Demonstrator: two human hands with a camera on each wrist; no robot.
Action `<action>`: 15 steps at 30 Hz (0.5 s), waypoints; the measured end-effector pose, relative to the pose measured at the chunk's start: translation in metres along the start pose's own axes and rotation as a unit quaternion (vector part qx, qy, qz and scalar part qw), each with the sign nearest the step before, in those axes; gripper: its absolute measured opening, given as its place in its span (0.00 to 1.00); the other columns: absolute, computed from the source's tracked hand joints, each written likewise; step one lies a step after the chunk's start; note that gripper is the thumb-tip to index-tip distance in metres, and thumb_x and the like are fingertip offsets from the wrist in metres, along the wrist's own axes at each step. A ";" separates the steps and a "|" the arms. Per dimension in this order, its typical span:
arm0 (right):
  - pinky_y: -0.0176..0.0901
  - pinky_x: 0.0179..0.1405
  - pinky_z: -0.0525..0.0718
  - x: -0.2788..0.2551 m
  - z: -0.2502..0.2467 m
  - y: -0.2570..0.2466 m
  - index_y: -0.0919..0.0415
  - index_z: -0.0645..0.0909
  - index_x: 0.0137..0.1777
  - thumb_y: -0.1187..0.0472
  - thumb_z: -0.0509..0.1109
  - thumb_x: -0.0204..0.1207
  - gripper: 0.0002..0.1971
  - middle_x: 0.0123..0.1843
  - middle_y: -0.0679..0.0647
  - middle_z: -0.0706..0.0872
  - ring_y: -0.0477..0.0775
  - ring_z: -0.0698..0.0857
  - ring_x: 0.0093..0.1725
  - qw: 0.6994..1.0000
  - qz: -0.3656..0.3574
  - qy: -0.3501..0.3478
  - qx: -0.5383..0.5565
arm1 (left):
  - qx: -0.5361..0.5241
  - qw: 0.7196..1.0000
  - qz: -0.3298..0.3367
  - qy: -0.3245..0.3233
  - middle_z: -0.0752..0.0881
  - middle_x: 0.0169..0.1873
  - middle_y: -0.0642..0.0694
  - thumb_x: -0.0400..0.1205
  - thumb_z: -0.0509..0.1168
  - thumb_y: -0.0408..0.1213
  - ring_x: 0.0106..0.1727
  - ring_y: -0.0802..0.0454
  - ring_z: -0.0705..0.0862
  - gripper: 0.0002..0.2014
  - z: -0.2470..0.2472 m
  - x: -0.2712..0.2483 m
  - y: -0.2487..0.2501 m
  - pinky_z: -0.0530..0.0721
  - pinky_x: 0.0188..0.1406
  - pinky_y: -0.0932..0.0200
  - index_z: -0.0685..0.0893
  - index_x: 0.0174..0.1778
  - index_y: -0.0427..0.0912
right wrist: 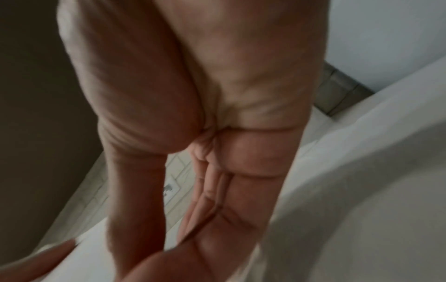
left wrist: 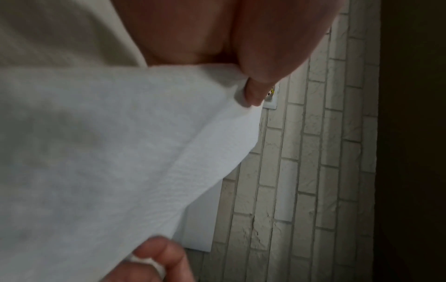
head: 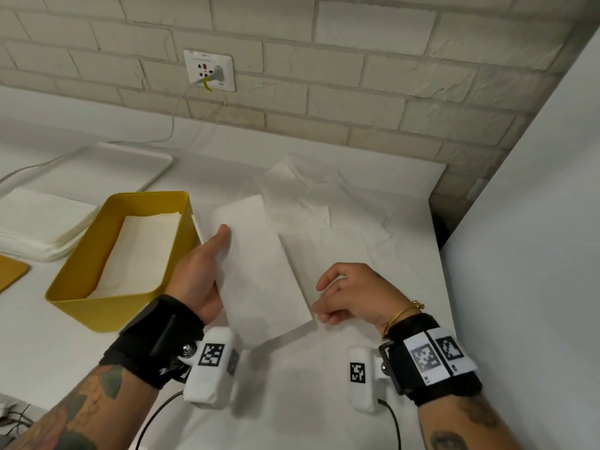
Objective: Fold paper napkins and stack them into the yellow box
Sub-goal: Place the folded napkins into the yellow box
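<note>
Left grip [head: 201,271] pinching folded napkin [head: 259,271], yellow box [head: 81,306] holding napkins [head: 139,251]

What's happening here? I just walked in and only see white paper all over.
A person is folding paper napkins. Their left hand holds a folded napkin just above the table, beside the yellow box, which already has napkins inside. The right hand hovers at the napkin's near corner, fingers loosely curled, holding nothing. More unfolded napkins lie behind, and a stack sits left of the box.

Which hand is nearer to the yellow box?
Left. The left hand holds a folded napkin right beside the yellow box; the right hand is farther right, beyond the napkin.
</note>
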State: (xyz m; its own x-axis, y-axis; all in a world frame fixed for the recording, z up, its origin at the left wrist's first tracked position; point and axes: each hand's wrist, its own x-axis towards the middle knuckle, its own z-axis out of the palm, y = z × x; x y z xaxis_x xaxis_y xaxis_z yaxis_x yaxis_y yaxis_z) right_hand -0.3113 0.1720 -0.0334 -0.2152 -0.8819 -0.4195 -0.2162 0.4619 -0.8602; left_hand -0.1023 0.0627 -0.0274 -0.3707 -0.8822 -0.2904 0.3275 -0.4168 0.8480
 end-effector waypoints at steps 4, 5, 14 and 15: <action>0.43 0.38 0.90 0.009 -0.044 0.002 0.65 0.87 0.52 0.65 0.82 0.73 0.10 0.45 0.63 0.93 0.53 0.91 0.37 0.987 0.018 0.157 0.000 | 0.009 1.000 0.004 0.010 0.94 0.54 0.41 0.90 0.62 0.44 0.53 0.45 0.93 0.12 -0.001 -0.002 0.003 0.85 0.62 0.42 0.88 0.58 0.42; 0.43 0.38 0.90 0.013 -0.052 0.005 0.64 0.87 0.52 0.62 0.82 0.75 0.10 0.46 0.61 0.93 0.53 0.91 0.38 0.980 0.024 0.199 0.001 | 0.010 1.000 -0.004 0.012 0.93 0.54 0.41 0.89 0.63 0.45 0.54 0.44 0.93 0.13 0.000 -0.003 0.001 0.85 0.63 0.42 0.88 0.58 0.41; 0.41 0.32 0.76 0.049 -0.052 0.024 0.57 0.83 0.52 0.57 0.84 0.71 0.15 0.37 0.53 0.83 0.51 0.79 0.33 0.968 0.079 0.238 -0.012 | 0.023 0.997 -0.078 0.007 0.93 0.54 0.39 0.88 0.64 0.46 0.51 0.45 0.94 0.16 0.007 -0.007 -0.016 0.86 0.58 0.45 0.88 0.60 0.37; 0.43 0.36 0.79 0.050 -0.052 0.024 0.57 0.85 0.49 0.58 0.84 0.72 0.12 0.37 0.53 0.84 0.52 0.80 0.34 0.969 0.074 0.237 -0.017 | 0.023 0.996 -0.091 0.007 0.93 0.55 0.38 0.88 0.64 0.46 0.51 0.44 0.93 0.17 0.007 -0.006 -0.019 0.86 0.56 0.46 0.88 0.62 0.36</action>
State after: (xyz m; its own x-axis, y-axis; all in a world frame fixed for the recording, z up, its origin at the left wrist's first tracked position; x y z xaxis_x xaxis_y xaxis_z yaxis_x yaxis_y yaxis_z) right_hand -0.3767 0.1437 -0.0605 -0.6566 -0.6679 -0.3503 -0.1789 0.5891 -0.7880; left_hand -0.1123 0.0776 -0.0387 -0.4084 -0.7962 -0.4464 0.2150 -0.5592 0.8007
